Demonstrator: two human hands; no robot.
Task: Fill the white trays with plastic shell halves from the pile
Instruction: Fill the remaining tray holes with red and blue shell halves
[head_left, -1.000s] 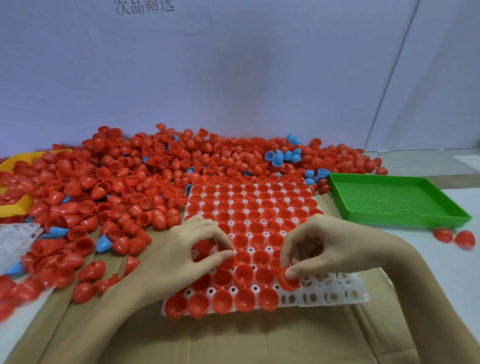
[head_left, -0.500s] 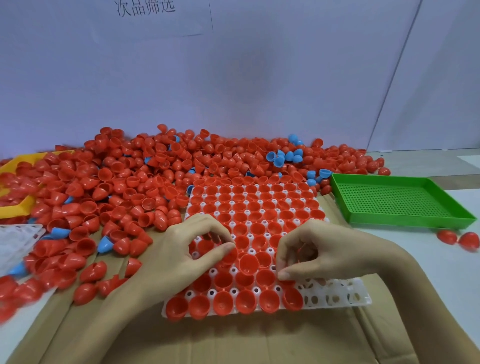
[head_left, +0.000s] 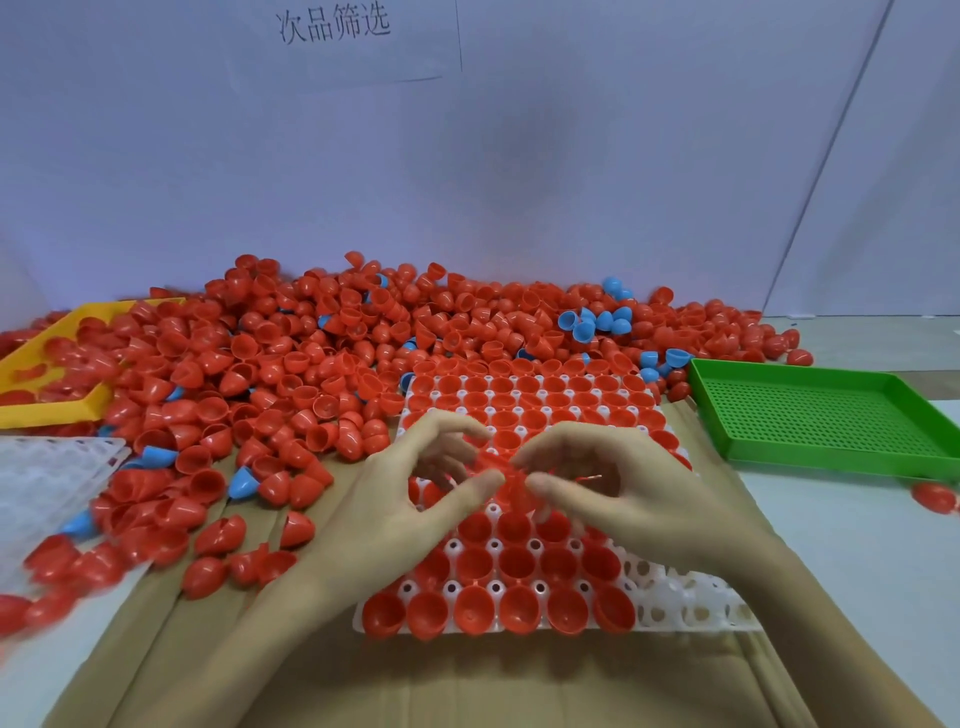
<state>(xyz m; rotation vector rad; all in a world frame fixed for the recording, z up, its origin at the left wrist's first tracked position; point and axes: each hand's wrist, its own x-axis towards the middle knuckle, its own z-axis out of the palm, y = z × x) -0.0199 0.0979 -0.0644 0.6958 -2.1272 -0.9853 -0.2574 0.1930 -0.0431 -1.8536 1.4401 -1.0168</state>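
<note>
Two hands hover at frame centre above the white tray: left hand loosely curled, grip released; right hand blurred, grip state indeterminate. Red shell halves fill most pockets; the pile lies upper left.

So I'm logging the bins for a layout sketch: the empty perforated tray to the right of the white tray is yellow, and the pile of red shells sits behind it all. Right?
Not quite: the empty perforated tray to the right of the white tray is green. The head view shows it. The yellow tray is at far left, partly covered by the pile of red shells.
</note>
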